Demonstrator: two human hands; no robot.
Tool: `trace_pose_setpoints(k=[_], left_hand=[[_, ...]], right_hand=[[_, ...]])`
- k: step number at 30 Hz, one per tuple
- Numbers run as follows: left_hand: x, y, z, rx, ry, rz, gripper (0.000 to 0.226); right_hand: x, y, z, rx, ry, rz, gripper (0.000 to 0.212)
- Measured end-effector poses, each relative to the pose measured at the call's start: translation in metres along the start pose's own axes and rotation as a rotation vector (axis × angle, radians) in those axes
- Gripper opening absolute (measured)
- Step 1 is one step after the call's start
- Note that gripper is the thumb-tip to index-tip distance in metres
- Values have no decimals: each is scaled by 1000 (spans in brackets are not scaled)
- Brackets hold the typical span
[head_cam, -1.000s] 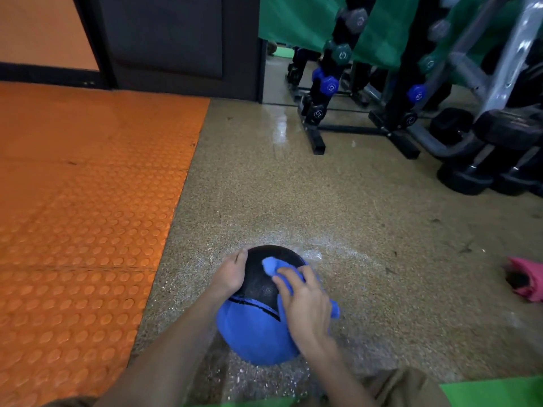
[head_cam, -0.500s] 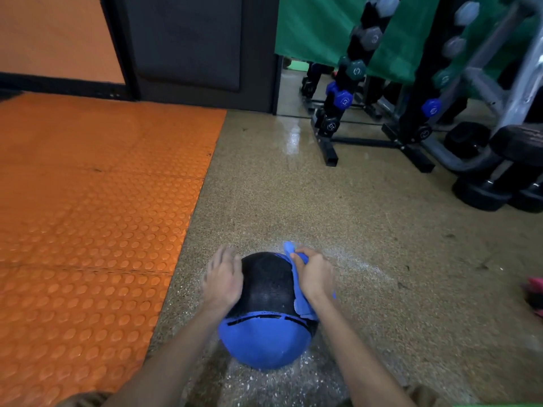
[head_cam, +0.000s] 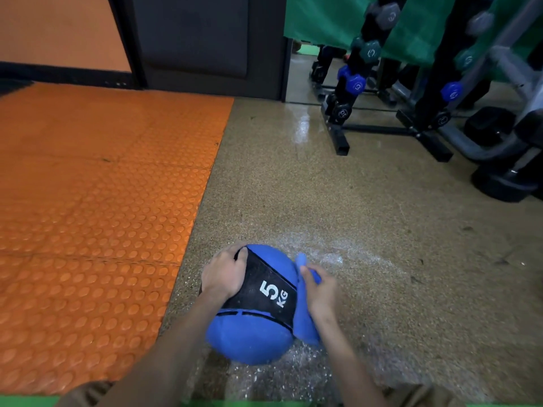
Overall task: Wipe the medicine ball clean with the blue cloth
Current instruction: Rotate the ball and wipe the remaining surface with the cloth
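Orange studded matting (head_cam: pixel 88 215) lies left of the medicine ball (head_cam: pixel 252 339), which sits on speckled tan floor (head_cam: pixel 367 230). A dumbbell rack (head_cam: pixel 340 136) stands well beyond the ball, to its right. The blue cloth (head_cam: pixel 305 324) lies against the ball's right side, bunched in the curled right hand (head_cam: pixel 321 289). The left hand (head_cam: pixel 224 274) cups the ball's upper left, fingers curled over it.

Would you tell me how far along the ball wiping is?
Underway. The left hand steadies the medicine ball while the right hand presses the blue cloth against its right side. Cleaned areas cannot be told apart; the black 5 KG band and near blue panel lie uncovered.
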State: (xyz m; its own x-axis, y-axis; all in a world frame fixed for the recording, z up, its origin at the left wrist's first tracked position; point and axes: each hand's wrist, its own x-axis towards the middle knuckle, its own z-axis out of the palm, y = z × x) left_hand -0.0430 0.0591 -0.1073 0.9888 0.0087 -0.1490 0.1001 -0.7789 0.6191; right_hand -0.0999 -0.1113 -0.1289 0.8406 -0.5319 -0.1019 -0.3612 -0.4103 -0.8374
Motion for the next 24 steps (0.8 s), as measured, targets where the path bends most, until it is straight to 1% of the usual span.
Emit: trace_pose_setpoints(k=[2, 3, 4, 5, 6, 8, 9, 10, 11, 12, 13, 15, 17, 18, 20, 21, 24], left_hand=[[4, -9, -5, -50, 2, -46, 39], [5, -15, -6, -87, 3, -60, 39], [5, -20, -8, -130, 5, -72, 38], [4, -25, -9, -180, 14, -81, 37], [3, -30, -11, -230, 29, -91, 35], [-3, -38, -12, -312, 68, -110, 34], [-5, -41, -13, -333, 86, -117, 34], [-7, -43, -12, -328, 99, -121, 35], [-8, -44, -11, -310, 110, -120, 35], [-8, -44, -10, -291, 121, -120, 36], [-8, -44, -9, -277, 130, -121, 37], [-7, -42, -7, -252, 138, -118, 38], [-10, -37, -5, -214, 150, -110, 39], [-12, -35, -4, -199, 155, -106, 40], [-13, -36, -2, -197, 169, -96, 40], [-13, -38, -1, -204, 175, -89, 40], [-16, -38, -1, -201, 166, -95, 40]], right_hand=[[-23, -28, 9, -144, -44, -294, 24], [-35, -37, 14, -224, -71, -400, 26], [-40, -38, 19, -260, -58, -454, 26], [-40, -34, 22, -246, -18, -446, 26], [-35, -27, 23, -174, 15, -375, 24], [-20, -8, 19, 20, 19, -141, 19], [-15, -2, 18, 77, 14, -44, 18], [-15, -1, 16, 69, 20, 4, 18], [-17, -5, 16, 27, 41, -14, 19], [-22, -13, 19, -34, 73, -89, 20], [-30, -26, 24, -92, 75, -202, 21], [-45, -56, 40, -259, 4, -440, 26], [-56, -81, 53, -447, -51, -574, 29], [-56, -86, 56, -508, -29, -632, 28], [-54, -74, 54, -511, 58, -663, 30], [-53, -61, 50, -436, 90, -648, 32], [-59, -17, 33, -138, 179, -472, 43]])
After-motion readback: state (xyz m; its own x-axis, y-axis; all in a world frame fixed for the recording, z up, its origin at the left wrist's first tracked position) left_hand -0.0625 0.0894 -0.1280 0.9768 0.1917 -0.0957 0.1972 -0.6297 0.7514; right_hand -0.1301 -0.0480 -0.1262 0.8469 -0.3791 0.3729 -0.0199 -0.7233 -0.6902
